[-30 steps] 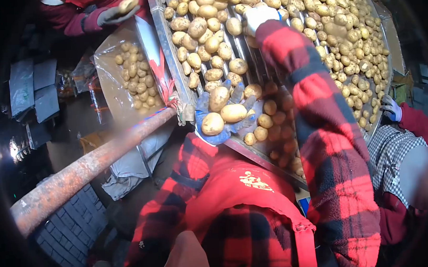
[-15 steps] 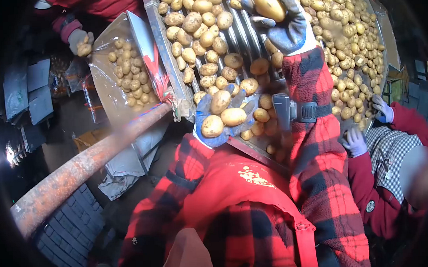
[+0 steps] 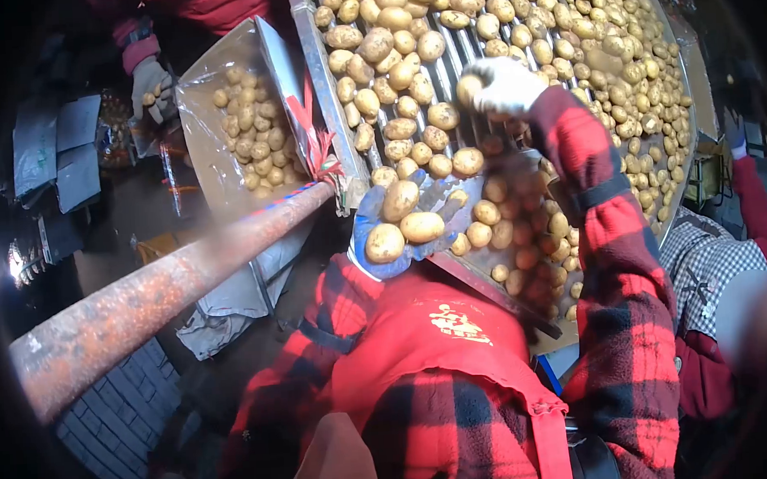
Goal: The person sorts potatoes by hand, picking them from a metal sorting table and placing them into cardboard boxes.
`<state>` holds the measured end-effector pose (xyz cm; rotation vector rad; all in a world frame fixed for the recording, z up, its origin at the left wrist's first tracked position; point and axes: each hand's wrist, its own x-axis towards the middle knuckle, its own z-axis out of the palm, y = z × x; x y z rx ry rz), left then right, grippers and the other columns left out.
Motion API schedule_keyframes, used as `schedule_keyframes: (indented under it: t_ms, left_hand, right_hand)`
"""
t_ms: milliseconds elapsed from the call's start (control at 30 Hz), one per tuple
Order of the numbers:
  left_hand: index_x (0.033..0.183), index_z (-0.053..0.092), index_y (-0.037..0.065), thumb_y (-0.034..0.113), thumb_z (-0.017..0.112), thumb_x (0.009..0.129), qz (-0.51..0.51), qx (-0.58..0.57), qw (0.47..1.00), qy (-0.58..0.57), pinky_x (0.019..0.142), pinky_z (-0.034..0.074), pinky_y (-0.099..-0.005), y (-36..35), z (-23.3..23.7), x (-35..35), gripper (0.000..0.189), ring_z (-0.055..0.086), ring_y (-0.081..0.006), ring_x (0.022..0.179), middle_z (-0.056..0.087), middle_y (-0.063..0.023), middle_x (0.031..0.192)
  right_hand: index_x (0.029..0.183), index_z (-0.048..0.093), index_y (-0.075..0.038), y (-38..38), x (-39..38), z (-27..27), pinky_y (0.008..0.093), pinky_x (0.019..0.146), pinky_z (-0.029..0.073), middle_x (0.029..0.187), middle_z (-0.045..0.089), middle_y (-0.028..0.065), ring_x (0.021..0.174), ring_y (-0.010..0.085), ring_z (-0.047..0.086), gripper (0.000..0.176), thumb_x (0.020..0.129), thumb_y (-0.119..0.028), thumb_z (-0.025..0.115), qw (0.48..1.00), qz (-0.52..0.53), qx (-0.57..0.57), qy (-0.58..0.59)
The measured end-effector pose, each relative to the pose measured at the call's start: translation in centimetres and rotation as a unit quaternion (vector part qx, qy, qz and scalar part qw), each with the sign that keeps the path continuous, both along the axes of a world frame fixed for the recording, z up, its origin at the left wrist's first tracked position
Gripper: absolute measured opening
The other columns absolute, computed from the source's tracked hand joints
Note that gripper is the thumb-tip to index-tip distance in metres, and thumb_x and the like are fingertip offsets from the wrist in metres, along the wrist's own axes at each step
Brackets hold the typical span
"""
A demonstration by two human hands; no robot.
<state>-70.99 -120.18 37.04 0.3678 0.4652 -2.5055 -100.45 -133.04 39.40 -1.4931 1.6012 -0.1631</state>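
My left hand, in a blue and grey glove, is palm up at the near edge of the roller conveyor. Several potatoes lie on its palm and fingers. Farther right, my right hand reaches over the metal rollers, its glove white in the bright light. A potato shows at its fingertips. Many loose potatoes cover the conveyor around both hands.
A rusty pole crosses the left side. Beyond it stands a plastic-lined box of potatoes. A co-worker's gloved hand holds potatoes at upper left. Another person in a checked garment is at right.
My right hand has moved down and turned over, back of the glove now up. My left hand still holds its potatoes. The conveyor and box appear shifted right; the right co-worker's hands have moved.
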Motion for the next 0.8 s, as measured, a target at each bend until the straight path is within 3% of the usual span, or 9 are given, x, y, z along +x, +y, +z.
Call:
schedule_keyframes:
  t_ms: [67, 133, 200, 333, 367, 500, 700, 733, 800]
  left_hand:
    - [0.150, 0.049, 0.022, 0.062, 0.053, 0.095, -0.018, -0.011, 0.997, -0.076, 0.110, 0.035, -0.0683, 0.7, -0.4, 1.1, 0.067, 0.037, -0.0407, 0.145, 0.044, -0.0097, 0.156]
    - [0.149, 0.048, 0.021, 0.061, 0.052, 0.096, -0.004, -0.012, 0.998, -0.058, 0.111, 0.034, -0.0682, 0.8, -0.9, 1.2, 0.067, 0.038, -0.0408, 0.144, 0.045, -0.0106, 0.155]
    - [0.149, 0.048, 0.018, 0.058, 0.051, 0.098, 0.016, -0.013, 1.000, -0.021, 0.113, 0.034, -0.0678, 0.5, -1.3, 1.2, 0.065, 0.040, -0.0410, 0.143, 0.046, -0.0123, 0.154]
    - [0.147, 0.050, 0.015, 0.059, 0.050, 0.097, 0.038, 0.052, 0.998, -0.001, 0.113, 0.031, -0.0708, 0.4, -1.1, 1.6, 0.066, 0.038, -0.0422, 0.145, 0.048, -0.0137, 0.152]
    - [0.147, 0.050, 0.015, 0.059, 0.051, 0.097, 0.030, 0.046, 0.998, -0.008, 0.113, 0.031, -0.0706, 0.0, -1.3, 1.5, 0.066, 0.037, -0.0419, 0.145, 0.048, -0.0136, 0.153]
    - [0.147, 0.049, 0.015, 0.057, 0.051, 0.098, -0.003, 0.024, 1.000, 0.019, 0.113, 0.032, -0.0701, -0.6, -0.9, 1.1, 0.065, 0.037, -0.0412, 0.146, 0.046, -0.0135, 0.155]
    - [0.147, 0.051, 0.021, 0.056, 0.051, 0.097, -0.163, 0.041, 0.981, -0.093, 0.108, 0.038, -0.0682, 3.6, -0.5, 5.3, 0.061, 0.043, -0.0398, 0.141, 0.048, -0.0094, 0.154]
    - [0.147, 0.051, 0.022, 0.058, 0.055, 0.094, -0.140, 0.059, 0.988, -0.032, 0.108, 0.038, -0.0679, 4.7, -0.3, 6.7, 0.064, 0.038, -0.0403, 0.145, 0.044, -0.0089, 0.156]
    - [0.147, 0.051, 0.023, 0.059, 0.056, 0.093, -0.111, 0.119, 0.986, -0.044, 0.109, 0.037, -0.0682, 5.9, 0.1, 11.1, 0.065, 0.034, -0.0412, 0.147, 0.042, -0.0088, 0.158]
  right_hand:
    - [0.133, 0.064, -0.007, -2.2, 0.2, 0.6, 0.0303, 0.078, 0.056, 0.105, 0.073, 0.0095, 0.087, 0.0136, 0.067, 0.050, 0.088, -0.029, 0.073, 0.978, -0.092, -0.058, -0.178]
    - [0.130, 0.065, -0.017, -4.4, 1.5, 0.8, 0.0436, 0.095, 0.052, 0.118, 0.071, 0.0111, 0.108, 0.0349, 0.067, 0.037, 0.097, -0.033, 0.061, 0.949, -0.134, 0.013, -0.284]
    - [0.130, 0.066, -0.019, -11.0, 0.6, -13.8, 0.0449, 0.099, 0.050, 0.121, 0.070, 0.0098, 0.114, 0.0355, 0.064, 0.037, 0.098, -0.035, 0.057, 0.871, 0.186, -0.455, -0.008]
    - [0.119, 0.069, -0.011, -5.9, 1.5, -7.1, 0.0454, 0.085, 0.053, 0.112, 0.071, 0.0081, 0.103, 0.0263, 0.065, 0.036, 0.099, -0.038, 0.055, 0.964, -0.036, -0.061, -0.257]
    - [0.115, 0.067, -0.006, -2.5, 1.2, -4.8, 0.0277, 0.093, 0.046, 0.115, 0.065, 0.0017, 0.107, 0.0109, 0.058, 0.034, 0.099, -0.036, 0.062, 0.904, -0.142, 0.071, -0.397]
    - [0.118, 0.063, -0.002, 9.5, 0.7, 0.9, 0.0300, 0.092, 0.046, 0.107, 0.065, 0.0055, 0.103, 0.0149, 0.058, 0.029, 0.099, -0.024, 0.060, 0.756, -0.207, 0.070, -0.617]
    - [0.122, 0.061, -0.001, 27.1, 6.7, 4.2, 0.0314, 0.091, 0.047, 0.109, 0.065, 0.0074, 0.104, 0.0169, 0.060, 0.035, 0.095, -0.023, 0.065, 0.810, -0.329, 0.023, -0.485]
    - [0.130, 0.055, -0.001, 28.5, 5.4, 1.1, 0.0317, 0.085, 0.051, 0.115, 0.063, 0.0090, 0.103, 0.0199, 0.063, 0.049, 0.090, -0.024, 0.072, 0.674, -0.343, 0.293, -0.585]
    - [0.144, 0.044, 0.001, 27.4, 10.4, 3.0, 0.0258, 0.069, 0.054, 0.130, 0.059, 0.0164, 0.100, 0.0227, 0.068, 0.059, 0.097, -0.029, 0.062, 0.643, -0.243, 0.239, -0.686]
